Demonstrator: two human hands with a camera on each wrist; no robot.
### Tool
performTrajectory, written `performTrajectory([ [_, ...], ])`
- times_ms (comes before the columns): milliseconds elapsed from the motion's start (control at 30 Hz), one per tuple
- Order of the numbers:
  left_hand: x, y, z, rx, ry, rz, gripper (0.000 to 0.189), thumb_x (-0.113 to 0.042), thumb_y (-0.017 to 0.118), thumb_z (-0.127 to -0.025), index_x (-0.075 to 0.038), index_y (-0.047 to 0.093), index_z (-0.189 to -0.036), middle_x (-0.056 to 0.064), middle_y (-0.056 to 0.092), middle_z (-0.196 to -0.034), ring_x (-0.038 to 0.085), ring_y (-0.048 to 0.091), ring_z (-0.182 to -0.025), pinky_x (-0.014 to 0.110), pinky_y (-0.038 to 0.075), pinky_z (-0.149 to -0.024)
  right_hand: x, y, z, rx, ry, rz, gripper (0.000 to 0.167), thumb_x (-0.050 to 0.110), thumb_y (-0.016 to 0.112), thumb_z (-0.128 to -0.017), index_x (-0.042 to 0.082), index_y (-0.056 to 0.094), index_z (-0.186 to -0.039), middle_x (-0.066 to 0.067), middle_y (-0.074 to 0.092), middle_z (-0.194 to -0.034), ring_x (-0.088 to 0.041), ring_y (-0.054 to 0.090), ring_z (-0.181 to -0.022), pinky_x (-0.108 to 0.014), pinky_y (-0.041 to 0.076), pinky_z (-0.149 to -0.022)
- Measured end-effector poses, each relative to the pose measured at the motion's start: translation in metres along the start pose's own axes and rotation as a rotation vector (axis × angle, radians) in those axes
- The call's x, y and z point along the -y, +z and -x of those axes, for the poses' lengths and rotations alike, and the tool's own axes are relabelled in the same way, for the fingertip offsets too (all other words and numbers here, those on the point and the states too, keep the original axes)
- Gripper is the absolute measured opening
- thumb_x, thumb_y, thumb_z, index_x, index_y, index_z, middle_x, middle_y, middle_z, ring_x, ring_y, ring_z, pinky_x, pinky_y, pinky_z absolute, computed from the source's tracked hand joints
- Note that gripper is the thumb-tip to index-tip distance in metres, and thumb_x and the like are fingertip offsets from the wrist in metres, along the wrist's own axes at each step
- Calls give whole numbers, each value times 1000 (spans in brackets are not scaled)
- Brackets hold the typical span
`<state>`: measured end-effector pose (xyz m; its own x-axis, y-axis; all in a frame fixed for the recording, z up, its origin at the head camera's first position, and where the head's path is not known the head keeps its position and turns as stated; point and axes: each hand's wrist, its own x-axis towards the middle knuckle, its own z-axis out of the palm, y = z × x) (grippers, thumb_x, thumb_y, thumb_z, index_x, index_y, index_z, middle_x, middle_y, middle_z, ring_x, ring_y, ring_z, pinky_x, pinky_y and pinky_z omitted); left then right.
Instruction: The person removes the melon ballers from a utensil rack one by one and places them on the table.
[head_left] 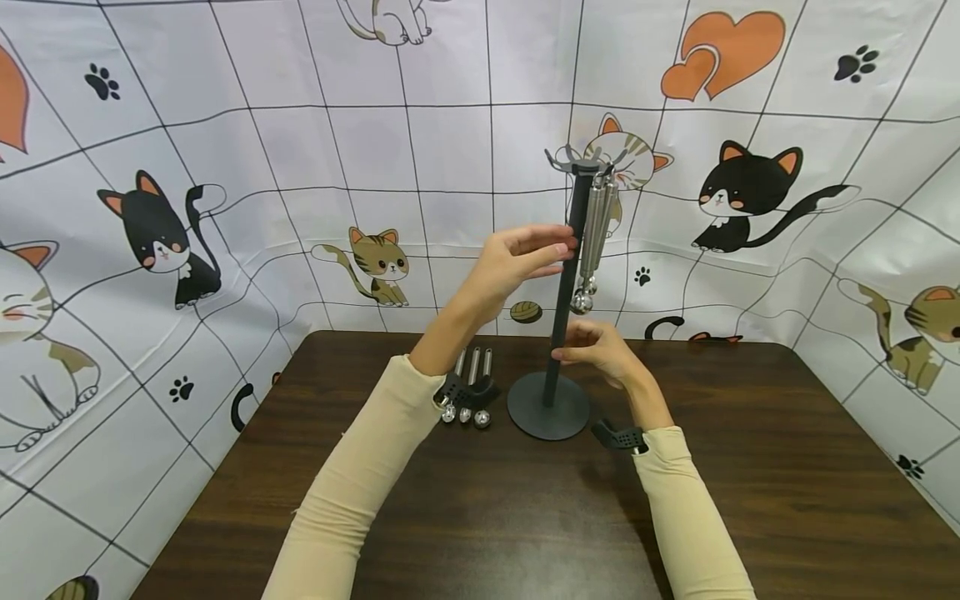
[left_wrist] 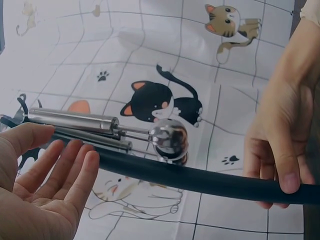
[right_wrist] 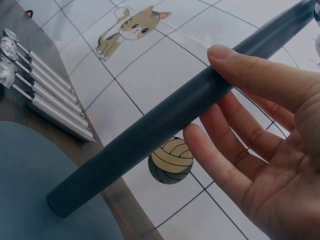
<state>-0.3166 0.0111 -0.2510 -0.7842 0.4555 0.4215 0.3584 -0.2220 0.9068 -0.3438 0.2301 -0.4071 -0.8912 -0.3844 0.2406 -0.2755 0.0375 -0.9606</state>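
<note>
A dark grey stand [head_left: 566,308] with a round base [head_left: 528,408] and hooks on top stands slightly tilted on the table. My left hand [head_left: 525,258] is at the upper pole, its loosely bent fingertips [left_wrist: 90,162] right at the pole's surface. Lower down, my right hand [head_left: 600,354] pinches the pole between thumb and fingers, as the right wrist view shows. Steel utensils [head_left: 596,225] with long cylindrical handles and round shiny ends hang from the hooks, beside the pole on its right. The left hand is close to their handles [left_wrist: 75,120].
Several similar steel utensils [right_wrist: 60,102] lie side by side on the brown wooden table [head_left: 480,517], left of the base and partly behind my left wrist's black strap [head_left: 468,392]. A white sheet [head_left: 450,150] with printed cats hangs behind the table.
</note>
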Motion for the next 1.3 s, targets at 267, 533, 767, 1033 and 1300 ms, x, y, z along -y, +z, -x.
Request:
performTrajectory([
  [267, -4, 7, -3, 19, -14, -18, 36, -3, 66, -98, 5, 62, -133, 20, 66, -134, 27, 67, -120, 34, 61, -100, 0, -1, 0, 1, -1, -2, 23, -8, 76, -85, 12, 71, -96, 0, 72, -86, -14, 71, -81, -33, 67, -78],
  [533, -6, 9, -6, 58, -40, -39, 36, -6, 65, -100, 4, 62, -134, 20, 66, -134, 28, 68, -119, 33, 61, -100, -2, -4, 0, 4, -4, -5, 20, -6, 77, -85, 10, 72, -96, -3, 72, -86, -15, 72, -80, -33, 67, -78],
  [767, -6, 8, -8, 84, -61, -36, 37, -7, 65, -100, 3, 61, -135, 20, 65, -134, 30, 67, -119, 37, 62, -99, 0, -4, 1, 8, 6, 11, 21, -6, 76, -86, 12, 73, -97, 0, 70, -85, -15, 71, -80, -32, 67, -77],
  [1033, -5, 11, -8, 92, -106, -3, 40, -7, 65, -99, 4, 58, -138, 20, 63, -135, 31, 65, -121, 37, 61, -99, 3, -1, 4, 4, 13, 8, 24, -9, 74, -86, 9, 73, -103, 2, 72, -93, -14, 71, -88, -43, 66, -86],
  [1300, -6, 16, -7, 63, -132, -2, 43, -5, 66, -98, 4, 56, -139, 20, 61, -135, 31, 63, -123, 35, 62, -99, 2, 0, 4, -13, 4, 18, 24, -8, 74, -86, -10, 69, -109, 3, 73, -91, -14, 72, -87, -39, 67, -84],
])
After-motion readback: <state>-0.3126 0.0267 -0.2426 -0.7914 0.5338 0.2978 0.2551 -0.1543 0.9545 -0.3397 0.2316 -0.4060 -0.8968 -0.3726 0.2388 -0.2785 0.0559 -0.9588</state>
